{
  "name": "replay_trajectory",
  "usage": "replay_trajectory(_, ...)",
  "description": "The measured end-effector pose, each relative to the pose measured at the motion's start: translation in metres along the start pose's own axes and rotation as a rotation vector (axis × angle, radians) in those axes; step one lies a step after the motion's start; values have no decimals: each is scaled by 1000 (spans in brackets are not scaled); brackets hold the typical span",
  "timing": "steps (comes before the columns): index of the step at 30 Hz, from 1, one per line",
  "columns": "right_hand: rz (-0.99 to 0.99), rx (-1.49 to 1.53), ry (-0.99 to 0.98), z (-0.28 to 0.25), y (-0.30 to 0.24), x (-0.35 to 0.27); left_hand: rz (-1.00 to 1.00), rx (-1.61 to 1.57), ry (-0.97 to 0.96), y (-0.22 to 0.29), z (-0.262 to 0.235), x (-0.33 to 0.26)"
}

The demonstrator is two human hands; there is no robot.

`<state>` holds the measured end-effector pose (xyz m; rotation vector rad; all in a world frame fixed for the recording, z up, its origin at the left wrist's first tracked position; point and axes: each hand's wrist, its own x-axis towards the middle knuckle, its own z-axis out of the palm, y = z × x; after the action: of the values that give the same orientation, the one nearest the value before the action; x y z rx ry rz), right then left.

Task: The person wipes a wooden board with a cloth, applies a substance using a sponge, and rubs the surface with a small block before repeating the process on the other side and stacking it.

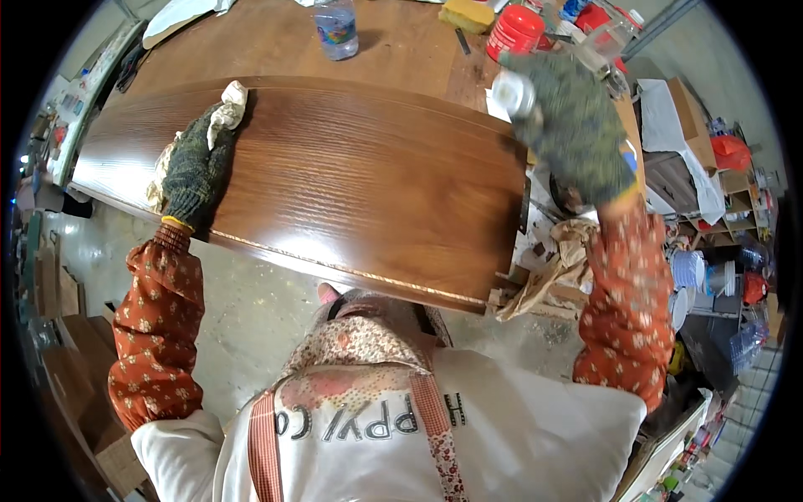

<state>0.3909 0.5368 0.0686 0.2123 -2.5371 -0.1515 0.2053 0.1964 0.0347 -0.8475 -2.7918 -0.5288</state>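
Note:
A glossy brown wood-grain panel (368, 184) lies flat across the worktable in front of me. My left hand (199, 163), in a dark green knitted glove, is closed on a crumpled off-white cloth (226, 115) and rests on the panel's left part. Bits of the cloth stick out on both sides of the glove. Above the panel's far right corner, my right hand (577, 125) wears a matching glove and is raised and smeared by motion. Its fingers are closed around a small container with a round white end (513, 94); the glove hides the rest of it.
A clear plastic bottle (336, 32) stands on the brown worktable (410, 54) beyond the panel. Farther right are a yellow sponge (467, 15) and a red tub (516, 32). Crumpled brown paper (556, 268) lies by the panel's right end. Cluttered shelves (736, 192) line the right side.

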Motion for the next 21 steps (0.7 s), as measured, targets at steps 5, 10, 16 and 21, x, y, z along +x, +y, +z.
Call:
replay_trajectory(5, -8, -143, -292, -16, -47, -58, 32, 99, -23, -11, 5, -6)
replay_trajectory(10, -102, -223, -215, 6, -61, -75, -52, 100, -63, -5, 6, -4)
replay_trajectory(16, -149, -304, -111, 10, -69, -56, -73, 91, -86, 3, -2, -6)
replay_trajectory(21, -101, -269, -328, -2, -79, -53, 321, -46, -87, 19, -3, -17)
